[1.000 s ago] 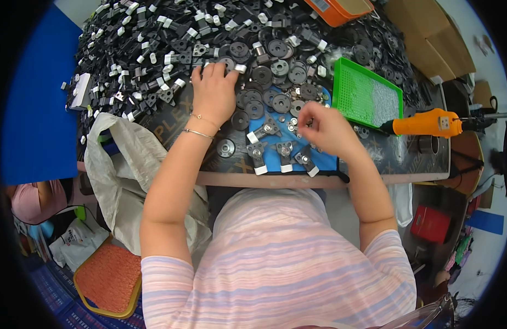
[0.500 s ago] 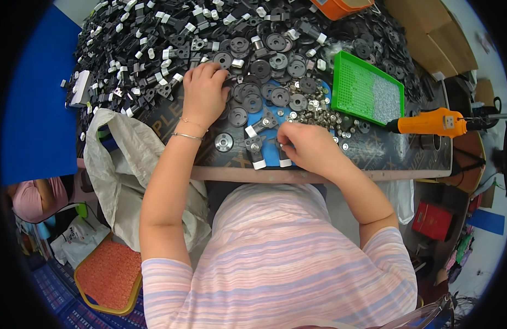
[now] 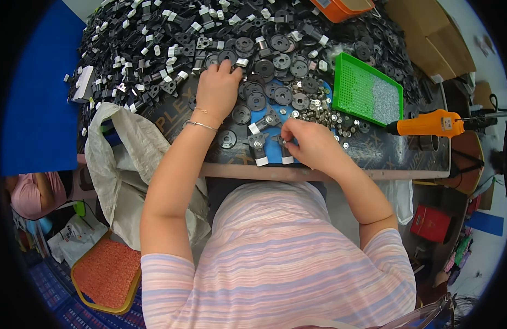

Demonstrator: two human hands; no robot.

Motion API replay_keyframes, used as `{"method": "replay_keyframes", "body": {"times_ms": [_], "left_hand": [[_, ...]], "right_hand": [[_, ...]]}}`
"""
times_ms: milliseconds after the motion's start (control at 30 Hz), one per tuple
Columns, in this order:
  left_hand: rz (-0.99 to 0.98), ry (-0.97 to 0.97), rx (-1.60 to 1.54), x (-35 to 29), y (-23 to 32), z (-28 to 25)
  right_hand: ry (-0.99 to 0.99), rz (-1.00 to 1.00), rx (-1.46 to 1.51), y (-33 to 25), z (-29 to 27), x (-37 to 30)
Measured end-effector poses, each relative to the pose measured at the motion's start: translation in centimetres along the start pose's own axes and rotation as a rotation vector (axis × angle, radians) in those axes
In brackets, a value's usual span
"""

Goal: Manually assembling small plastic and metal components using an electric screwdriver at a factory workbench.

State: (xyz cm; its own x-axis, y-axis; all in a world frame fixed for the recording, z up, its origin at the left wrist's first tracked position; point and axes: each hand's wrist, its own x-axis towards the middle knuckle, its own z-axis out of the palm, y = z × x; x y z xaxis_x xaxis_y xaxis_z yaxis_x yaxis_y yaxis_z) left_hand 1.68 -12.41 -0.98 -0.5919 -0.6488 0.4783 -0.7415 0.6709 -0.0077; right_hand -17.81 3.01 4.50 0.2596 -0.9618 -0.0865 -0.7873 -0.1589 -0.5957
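Note:
My left hand (image 3: 218, 92) reaches across to the pile of black round discs (image 3: 256, 100). Its fingers are apart and curved, with the tips at a disc (image 3: 227, 57) near the black parts. Close to the table's front edge, my right hand (image 3: 314, 143) is closed in a pinch over a black bracket with a white end (image 3: 285, 153); what sits between the fingertips is too small and hidden to name. Two more such brackets, one upright (image 3: 258, 147) and one slanted (image 3: 268, 118), lie beside it on a blue mat (image 3: 272, 157). Small metal caps (image 3: 326, 116) are heaped right of them.
A large heap of black brackets with white ends (image 3: 155, 41) covers the far left. At right stand a green tray (image 3: 341, 101) of small silvery pieces and an orange power screwdriver (image 3: 429, 124). A cardboard box (image 3: 429, 35) and an orange bin (image 3: 341, 7) are behind.
My left hand has shifted to the right along the discs, its fingers still spread. My right hand stays pinched over the same bracket. The whole view has moved slightly.

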Motion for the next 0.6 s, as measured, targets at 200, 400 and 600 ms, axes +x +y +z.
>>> {"method": "replay_keyframes", "body": {"times_ms": [200, 400, 600], "left_hand": [[-0.009, -0.1, -0.044, 0.5, 0.0, -0.9], [-0.232, -0.027, -0.41, -0.1, -1.8, -1.8], [-0.573, 0.024, -0.954, -4.1, -2.5, -5.0]], "right_hand": [[-0.084, 0.068, 0.158, 0.7, -0.4, 0.5], [-0.157, 0.106, 0.324, 1.6, -0.7, 0.5], [-0.185, 0.105, 0.416, 2.0, -1.2, 0.8]]}}
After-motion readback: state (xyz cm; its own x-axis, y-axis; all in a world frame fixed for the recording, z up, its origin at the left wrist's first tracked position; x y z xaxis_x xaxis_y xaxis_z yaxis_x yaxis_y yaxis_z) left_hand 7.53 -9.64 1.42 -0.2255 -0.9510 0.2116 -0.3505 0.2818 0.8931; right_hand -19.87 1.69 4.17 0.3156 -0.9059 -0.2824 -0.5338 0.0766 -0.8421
